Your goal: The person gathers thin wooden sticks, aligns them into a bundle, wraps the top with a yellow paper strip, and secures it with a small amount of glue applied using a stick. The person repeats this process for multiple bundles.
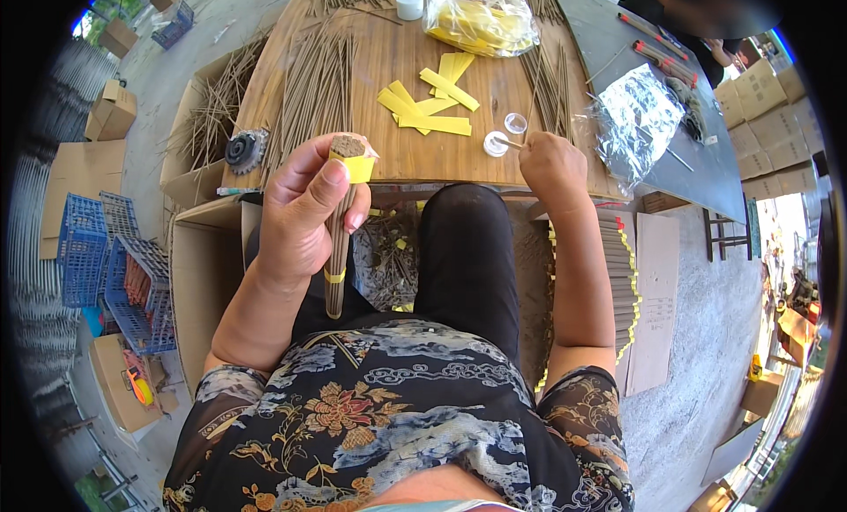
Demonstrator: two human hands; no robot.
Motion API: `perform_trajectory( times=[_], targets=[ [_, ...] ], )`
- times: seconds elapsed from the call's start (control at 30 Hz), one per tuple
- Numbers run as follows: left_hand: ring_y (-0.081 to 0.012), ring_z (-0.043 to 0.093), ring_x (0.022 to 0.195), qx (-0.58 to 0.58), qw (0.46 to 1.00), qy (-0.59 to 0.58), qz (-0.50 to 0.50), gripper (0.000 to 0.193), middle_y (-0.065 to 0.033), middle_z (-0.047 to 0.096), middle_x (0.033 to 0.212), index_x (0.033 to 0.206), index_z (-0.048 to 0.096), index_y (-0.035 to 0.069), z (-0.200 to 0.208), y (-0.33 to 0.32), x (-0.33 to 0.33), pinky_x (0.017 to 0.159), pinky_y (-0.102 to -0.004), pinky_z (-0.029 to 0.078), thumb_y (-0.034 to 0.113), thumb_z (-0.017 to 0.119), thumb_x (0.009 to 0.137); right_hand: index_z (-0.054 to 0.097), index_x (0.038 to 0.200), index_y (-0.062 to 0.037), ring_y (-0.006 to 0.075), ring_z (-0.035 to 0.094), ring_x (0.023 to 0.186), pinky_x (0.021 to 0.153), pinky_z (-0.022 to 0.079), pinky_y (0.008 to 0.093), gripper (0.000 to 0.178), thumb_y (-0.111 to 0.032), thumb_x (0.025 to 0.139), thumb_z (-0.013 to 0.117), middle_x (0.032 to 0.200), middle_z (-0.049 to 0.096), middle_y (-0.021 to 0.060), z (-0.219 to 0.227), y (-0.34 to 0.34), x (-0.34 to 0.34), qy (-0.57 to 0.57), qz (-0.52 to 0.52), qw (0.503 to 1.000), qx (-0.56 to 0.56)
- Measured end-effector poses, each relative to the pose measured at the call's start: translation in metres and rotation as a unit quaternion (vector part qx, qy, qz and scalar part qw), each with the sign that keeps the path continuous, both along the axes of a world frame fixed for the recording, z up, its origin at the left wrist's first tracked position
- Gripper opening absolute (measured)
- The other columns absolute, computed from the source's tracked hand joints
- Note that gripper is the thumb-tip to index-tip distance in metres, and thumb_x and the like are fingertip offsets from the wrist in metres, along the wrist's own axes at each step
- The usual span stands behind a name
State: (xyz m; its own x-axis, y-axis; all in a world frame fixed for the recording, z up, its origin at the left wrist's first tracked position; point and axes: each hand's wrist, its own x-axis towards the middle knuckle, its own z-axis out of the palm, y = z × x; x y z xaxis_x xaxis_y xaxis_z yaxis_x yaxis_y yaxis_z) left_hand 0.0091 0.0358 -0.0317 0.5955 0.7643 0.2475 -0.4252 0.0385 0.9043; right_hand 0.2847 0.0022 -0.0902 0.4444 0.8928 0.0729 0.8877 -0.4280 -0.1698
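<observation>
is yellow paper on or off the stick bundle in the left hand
On: yellow paper wraps the upper end of the bundle in the left hand; another band shows lower down.

The left hand (304, 210) partly hides the stick bundle (339, 237).

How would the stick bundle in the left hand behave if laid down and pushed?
The stick bundle would likely roll, given its roughly round end. Probably fairly stiff, moving as one piece: yellow bands wrap it and it sits straight in the left hand. Individual sticks look thin, so some might snap if knocked.
</observation>
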Motion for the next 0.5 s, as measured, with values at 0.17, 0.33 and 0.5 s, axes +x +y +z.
perform_trajectory(
  times=[0.17, 0.33, 0.5],
  targets=[
    [-0.0105, 0.046, 0.053, -0.011, 1.000, -0.028, -0.003, 0.033, -0.0134, 0.048, 0.104, 0.107, 0.051, -0.001, 0.003, 0.005, -0.004, 0.045, -0.0209, 0.036, 0.026, 0.050, 0.089, 0.064, 0.078, -0.0076, 0.0317, 0.059, 0.075, 0.067, 0.045, 0.0395, 0.022, -0.026, 0.077, 0.052, 0.077, 0.060, 0.0162, -0.010, -0.012, 0.011, 0.038, -0.027, 0.999, 0.007],
    [-0.0136, 0.048, 0.055, -0.057, 0.993, -0.096, -0.027, 0.026, -0.0124, 0.054, 0.100, 0.104, 0.055, 0.000, 0.005, 0.008, -0.008, 0.047, -0.0217, 0.038, 0.020, 0.052, 0.088, 0.063, 0.088, 0.0020, 0.0156, 0.057, 0.070, 0.064, 0.044, 0.0276, 0.020, -0.015, 0.080, 0.058, 0.073, 0.061, 0.0087, 0.005, -0.036, -0.008, 0.354, -0.017, 0.909, 0.219],
    [-0.0139, 0.048, 0.054, -0.081, 0.983, -0.138, -0.089, 0.028, -0.0126, 0.056, 0.101, 0.106, 0.056, 0.001, 0.007, 0.009, -0.008, 0.047, -0.0234, 0.039, 0.021, 0.051, 0.088, 0.061, 0.096, 0.0007, 0.0023, 0.046, 0.067, 0.061, 0.037, 0.0142, 0.016, -0.002, 0.080, 0.062, 0.078, 0.054, -0.0032, 0.040, -0.055, -0.068, 0.578, 0.088, 0.733, 0.349]
  ],
)
